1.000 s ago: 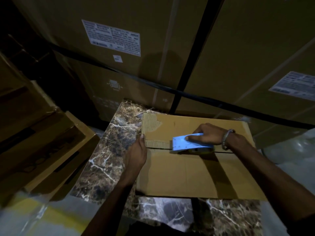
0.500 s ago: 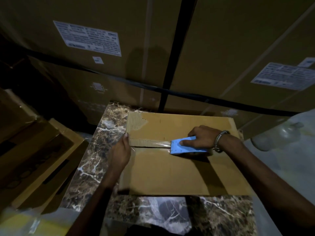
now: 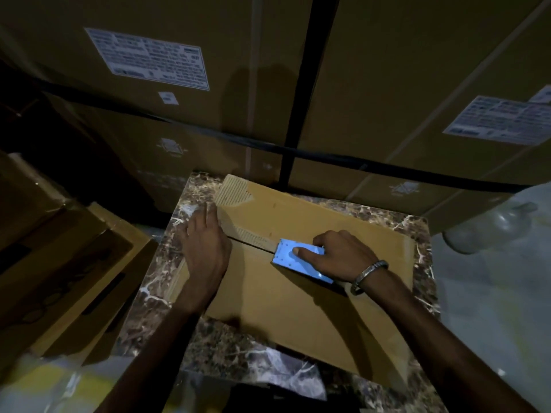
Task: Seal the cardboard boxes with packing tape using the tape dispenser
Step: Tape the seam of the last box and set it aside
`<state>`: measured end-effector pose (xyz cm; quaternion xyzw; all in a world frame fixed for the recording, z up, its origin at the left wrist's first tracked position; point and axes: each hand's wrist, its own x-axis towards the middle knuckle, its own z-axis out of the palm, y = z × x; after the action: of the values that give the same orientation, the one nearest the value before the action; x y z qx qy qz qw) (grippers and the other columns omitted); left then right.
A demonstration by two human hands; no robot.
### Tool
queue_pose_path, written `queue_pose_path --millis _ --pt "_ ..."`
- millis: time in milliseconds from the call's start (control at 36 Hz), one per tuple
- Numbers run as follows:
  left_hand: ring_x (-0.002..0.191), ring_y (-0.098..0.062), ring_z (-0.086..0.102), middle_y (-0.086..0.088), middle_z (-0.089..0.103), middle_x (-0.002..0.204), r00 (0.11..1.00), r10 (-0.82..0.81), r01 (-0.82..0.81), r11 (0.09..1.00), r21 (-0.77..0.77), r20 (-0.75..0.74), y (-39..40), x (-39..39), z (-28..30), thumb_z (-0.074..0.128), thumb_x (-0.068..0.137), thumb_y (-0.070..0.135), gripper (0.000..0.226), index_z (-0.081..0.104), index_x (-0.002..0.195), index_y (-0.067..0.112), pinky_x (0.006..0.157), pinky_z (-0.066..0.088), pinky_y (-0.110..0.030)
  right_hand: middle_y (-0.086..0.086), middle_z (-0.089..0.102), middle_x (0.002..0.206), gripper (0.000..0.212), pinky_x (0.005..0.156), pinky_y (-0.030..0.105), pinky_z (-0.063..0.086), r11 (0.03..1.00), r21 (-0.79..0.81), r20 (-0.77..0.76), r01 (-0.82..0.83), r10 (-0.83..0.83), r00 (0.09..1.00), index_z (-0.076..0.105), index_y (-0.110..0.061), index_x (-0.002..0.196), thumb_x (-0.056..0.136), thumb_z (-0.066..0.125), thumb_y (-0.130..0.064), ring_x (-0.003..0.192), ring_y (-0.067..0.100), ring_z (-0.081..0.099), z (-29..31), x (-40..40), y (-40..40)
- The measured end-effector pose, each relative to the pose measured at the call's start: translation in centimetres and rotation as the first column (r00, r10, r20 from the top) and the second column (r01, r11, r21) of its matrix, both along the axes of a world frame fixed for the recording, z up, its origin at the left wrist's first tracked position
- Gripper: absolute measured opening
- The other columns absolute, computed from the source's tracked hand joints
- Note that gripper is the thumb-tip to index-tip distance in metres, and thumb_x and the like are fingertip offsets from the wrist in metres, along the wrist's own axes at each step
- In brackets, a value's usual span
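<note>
So, the taping step was caught mid-run here. A flat cardboard box (image 3: 298, 293) was laid on a marble-patterned surface (image 3: 155, 299), and a blue tape dispenser (image 3: 293, 259) was held down on the box's centre seam, roughly mid-length. The right hand (image 3: 337, 254) was wrapped around the dispenser, index finger stretched along its top. The left hand (image 3: 205, 248) was laid flat with fairly straight fingers on the box's left end, right where the seam starts, nothing gripped. Whether tape was actually stuck down left of the dispenser couldn't be made out in the dim light. Judging from that, the rest of the seam to the right of the dispenser still needed covering, so a steady pull along it with firm downward pressure would be called for, then a cut at the far edge. Behind the box, big stacked cartons (image 3: 387, 84) with white labels (image 3: 149, 58) and black strapping (image 3: 301, 84) were seen; another open carton (image 3: 68, 278) was sat left of the box.
</note>
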<state>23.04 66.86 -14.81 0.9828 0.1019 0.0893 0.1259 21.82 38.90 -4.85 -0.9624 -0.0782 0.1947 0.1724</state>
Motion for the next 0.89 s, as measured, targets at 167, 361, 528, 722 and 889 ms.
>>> queue_pose_path --millis 167,361,528,722,889 --pt "0.156 -0.035 0.031 -0.018 0.036 0.168 0.993 -0.080 0.076 0.996 -0.046 -0.084 -6.9 -4.4 -0.6 0.031 0.107 0.046 0.066 0.041 0.159 0.006 0.125 0.021 -0.059 0.001 0.049 0.053 0.063 0.050 0.032 0.031 1.000 -0.010 0.021 -0.001 0.001 1.000 0.047 -0.022 0.058 0.095 0.052 -0.072 0.052 0.016 0.048 0.2 0.2 -0.2" --pt "0.161 -0.032 0.018 -0.017 0.021 0.173 0.991 -0.015 0.019 1.000 0.025 -0.130 -8.2 -5.0 -1.6 0.020 0.112 0.053 0.073 0.026 0.165 0.004 0.129 0.015 -0.057 0.012 0.067 0.100 0.057 0.072 0.035 0.041 0.992 -0.101 -0.036 -0.071 0.067 0.997 0.066 -0.019 0.096 0.100 0.041 -0.070 0.095 0.035 0.061 -1.0 0.5 0.0" --pt "0.162 -0.030 0.017 -0.015 0.018 0.175 0.990 -0.026 0.031 0.999 0.030 -0.139 -7.8 -4.9 -2.1 0.017 0.111 0.054 0.073 0.023 0.166 0.007 0.127 0.019 -0.057 0.019 0.061 0.137 0.066 0.099 0.041 0.047 0.974 -0.166 -0.110 -0.157 0.140 0.984 0.060 -0.010 0.136 0.105 0.034 -0.063 0.121 0.038 0.058 -0.7 1.1 1.1" --pt "0.161 -0.027 0.019 -0.011 0.022 0.174 0.990 -0.017 0.025 0.998 0.051 -0.140 -7.7 -5.0 -2.1 0.017 0.111 0.052 0.069 0.025 0.167 0.011 0.127 0.019 -0.054 0.018 0.064 0.132 0.069 0.089 0.037 0.045 0.979 -0.106 -0.133 -0.177 0.162 0.978 0.064 -0.011 0.129 0.102 0.037 -0.068 0.115 0.036 0.059 -1.1 1.7 -1.0" --pt "0.162 -0.025 0.017 -0.007 0.020 0.175 0.989 0.000 0.006 0.999 0.039 -0.151 -7.9 -5.2 -2.3 0.014 0.111 0.055 0.070 0.023 0.168 0.015 0.128 0.016 -0.052 0.016 0.069 0.118 0.062 0.078 0.034 0.041 0.986 -0.042 -0.078 -0.160 0.157 0.985 0.068 -0.015 0.112 0.101 0.039 -0.069 0.106 0.035 0.063 -1.0 -0.2 -6.4"
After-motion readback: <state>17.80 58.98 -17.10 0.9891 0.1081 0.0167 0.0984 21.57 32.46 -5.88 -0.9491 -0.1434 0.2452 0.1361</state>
